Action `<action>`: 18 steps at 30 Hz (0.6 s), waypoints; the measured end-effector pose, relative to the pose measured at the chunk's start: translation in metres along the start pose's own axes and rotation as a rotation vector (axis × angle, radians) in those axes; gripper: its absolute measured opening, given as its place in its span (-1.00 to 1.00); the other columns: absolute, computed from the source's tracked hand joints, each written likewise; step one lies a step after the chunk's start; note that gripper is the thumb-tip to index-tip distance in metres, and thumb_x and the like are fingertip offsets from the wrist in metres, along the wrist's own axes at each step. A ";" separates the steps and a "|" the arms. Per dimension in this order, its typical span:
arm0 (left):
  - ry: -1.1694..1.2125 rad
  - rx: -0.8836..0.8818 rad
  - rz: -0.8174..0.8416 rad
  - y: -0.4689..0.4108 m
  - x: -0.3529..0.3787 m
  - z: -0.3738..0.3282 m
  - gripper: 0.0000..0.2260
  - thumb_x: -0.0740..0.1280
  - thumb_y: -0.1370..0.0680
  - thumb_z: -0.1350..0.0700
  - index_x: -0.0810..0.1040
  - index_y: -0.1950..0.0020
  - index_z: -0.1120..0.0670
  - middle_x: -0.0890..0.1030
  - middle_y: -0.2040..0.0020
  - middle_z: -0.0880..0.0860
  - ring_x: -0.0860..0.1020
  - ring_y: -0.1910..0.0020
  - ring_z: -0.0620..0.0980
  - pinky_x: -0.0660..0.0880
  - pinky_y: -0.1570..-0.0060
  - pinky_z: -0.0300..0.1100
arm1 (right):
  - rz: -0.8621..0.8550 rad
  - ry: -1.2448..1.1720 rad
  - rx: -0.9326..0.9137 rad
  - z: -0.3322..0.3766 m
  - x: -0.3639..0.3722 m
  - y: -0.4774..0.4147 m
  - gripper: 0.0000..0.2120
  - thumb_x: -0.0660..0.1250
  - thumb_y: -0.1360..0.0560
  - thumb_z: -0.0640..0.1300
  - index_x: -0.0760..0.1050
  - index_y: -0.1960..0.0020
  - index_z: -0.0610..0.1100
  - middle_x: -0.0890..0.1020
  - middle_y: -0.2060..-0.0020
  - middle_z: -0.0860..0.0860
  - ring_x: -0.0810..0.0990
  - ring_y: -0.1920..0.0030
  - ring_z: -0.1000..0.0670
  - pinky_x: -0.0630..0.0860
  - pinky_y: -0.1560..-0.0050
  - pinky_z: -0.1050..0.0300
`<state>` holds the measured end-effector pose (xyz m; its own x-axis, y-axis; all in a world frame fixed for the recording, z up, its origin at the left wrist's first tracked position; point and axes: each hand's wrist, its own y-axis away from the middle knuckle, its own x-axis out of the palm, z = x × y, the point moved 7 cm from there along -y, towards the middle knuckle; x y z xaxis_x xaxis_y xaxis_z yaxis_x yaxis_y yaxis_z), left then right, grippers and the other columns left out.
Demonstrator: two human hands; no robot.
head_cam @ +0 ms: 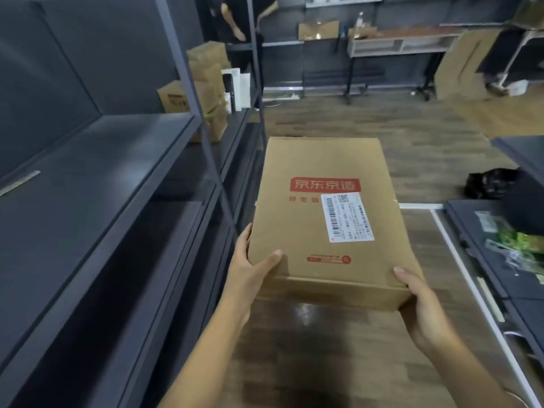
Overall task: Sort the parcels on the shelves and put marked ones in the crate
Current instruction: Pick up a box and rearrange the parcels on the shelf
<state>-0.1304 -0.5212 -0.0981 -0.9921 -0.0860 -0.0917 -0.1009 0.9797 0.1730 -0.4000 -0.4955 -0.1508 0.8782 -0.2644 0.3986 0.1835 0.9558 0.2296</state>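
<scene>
Parcel (326, 219) in transit: my left hand (250, 269) and right hand (424, 304) clamp its near corners, carried above the floor beside the shelves (97, 184). More boxes (206, 83) await sorting. Crate not visible; nothing confirmed deposited.

Stockroom, metal shelving (97, 184), stacked cardboard boxes (209, 83)

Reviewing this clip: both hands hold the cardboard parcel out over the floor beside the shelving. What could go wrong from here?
1. The left hand and right hand grip only the near corners of the parcel, so its long far end could dip or slip.
2. The upright post of the shelving stands close to the parcel's left edge; a swing could clip it.
3. The crate is not clearly in view, so misplacement is possible.
</scene>
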 end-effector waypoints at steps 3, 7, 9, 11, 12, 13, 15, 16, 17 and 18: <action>-0.007 -0.039 0.010 -0.014 0.009 0.001 -0.13 0.53 -0.23 -0.12 0.23 -0.48 -0.11 0.49 -0.29 -0.05 0.47 -0.26 -0.04 0.46 -0.28 0.05 | -0.017 -0.019 0.018 -0.004 -0.006 -0.014 -0.60 0.13 -0.55 -0.28 0.38 -0.37 -0.23 0.72 0.14 0.08 0.68 0.13 0.16 0.58 0.23 0.34; 0.013 -0.071 -0.010 -0.045 0.012 0.002 -0.25 0.53 -0.35 0.01 0.28 -0.47 -0.05 0.53 -0.26 0.00 0.50 -0.25 0.01 0.45 -0.29 0.10 | -0.015 -0.012 0.041 -0.007 0.001 -0.041 -0.65 0.12 -0.55 -0.28 0.43 -0.31 -0.19 0.72 0.15 0.09 0.68 0.14 0.16 0.59 0.20 0.34; 0.033 -0.090 -0.016 -0.060 0.009 0.004 -0.25 0.53 -0.35 0.01 0.28 -0.47 -0.04 0.53 -0.27 0.01 0.50 -0.26 0.03 0.44 -0.29 0.11 | -0.024 -0.014 0.051 -0.011 0.005 -0.059 -0.65 0.12 -0.55 -0.27 0.43 -0.31 -0.15 0.72 0.12 0.09 0.68 0.12 0.15 0.59 0.19 0.33; 0.036 -0.088 -0.027 -0.081 0.002 0.004 -0.31 0.50 -0.38 0.07 0.30 -0.46 -0.05 0.54 -0.25 0.00 0.51 -0.24 0.02 0.44 -0.30 0.10 | -0.018 -0.015 0.046 -0.013 0.018 -0.079 -0.63 0.13 -0.55 -0.27 0.41 -0.34 -0.13 0.72 0.07 0.08 0.68 0.09 0.13 0.59 0.18 0.32; 0.034 -0.088 -0.035 -0.095 -0.001 0.004 -0.34 0.49 -0.40 0.09 0.31 -0.45 -0.06 0.55 -0.24 -0.01 0.52 -0.23 0.01 0.44 -0.30 0.09 | -0.016 -0.009 0.041 -0.015 0.024 -0.092 -0.61 0.14 -0.54 -0.28 0.40 -0.35 -0.12 0.71 0.06 0.08 0.68 0.08 0.13 0.59 0.17 0.32; 0.033 -0.089 -0.040 -0.110 -0.004 0.004 -0.36 0.48 -0.42 0.11 0.31 -0.45 -0.06 0.56 -0.23 -0.02 0.52 -0.23 0.00 0.44 -0.30 0.08 | -0.019 -0.005 0.038 -0.018 0.029 -0.106 -0.61 0.14 -0.54 -0.28 0.40 -0.35 -0.11 0.71 0.06 0.08 0.67 0.07 0.13 0.59 0.16 0.32; 0.017 -0.086 -0.035 -0.144 -0.008 0.004 -0.37 0.47 -0.43 0.12 0.31 -0.45 -0.05 0.55 -0.24 -0.02 0.52 -0.23 0.00 0.44 -0.29 0.07 | -0.025 0.008 0.024 -0.021 0.041 -0.133 -0.61 0.15 -0.53 -0.29 0.40 -0.34 -0.11 0.71 0.05 0.09 0.66 0.06 0.13 0.59 0.13 0.33; 0.009 -0.078 -0.025 -0.162 -0.008 0.005 -0.37 0.46 -0.44 0.12 0.31 -0.46 -0.05 0.55 -0.25 -0.02 0.52 -0.23 0.01 0.45 -0.29 0.08 | -0.035 0.022 0.009 -0.024 0.046 -0.147 -0.60 0.17 -0.52 -0.28 0.41 -0.34 -0.12 0.70 0.03 0.08 0.66 0.03 0.13 0.58 0.09 0.33; 0.002 -0.073 -0.011 -0.179 -0.008 0.006 -0.36 0.46 -0.44 0.12 0.30 -0.46 -0.05 0.54 -0.26 -0.02 0.52 -0.23 0.01 0.46 -0.27 0.10 | -0.038 0.035 -0.006 -0.026 0.050 -0.160 -0.59 0.21 -0.49 -0.25 0.42 -0.33 -0.13 0.70 0.00 0.07 0.65 -0.01 0.11 0.58 0.06 0.32; -0.004 -0.075 0.004 -0.196 -0.009 0.007 -0.35 0.46 -0.43 0.11 0.28 -0.47 -0.05 0.53 -0.27 -0.01 0.51 -0.24 0.02 0.47 -0.25 0.11 | -0.045 0.036 -0.012 -0.027 0.057 -0.172 -0.56 0.26 -0.44 -0.22 0.43 -0.32 -0.14 0.69 -0.01 0.05 0.64 -0.03 0.09 0.58 0.03 0.30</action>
<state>-0.1013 -0.7116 -0.1378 -0.9922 -0.0807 -0.0950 -0.1019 0.9639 0.2461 -0.3701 -0.6713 -0.1913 0.8842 -0.3024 0.3560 0.2282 0.9447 0.2356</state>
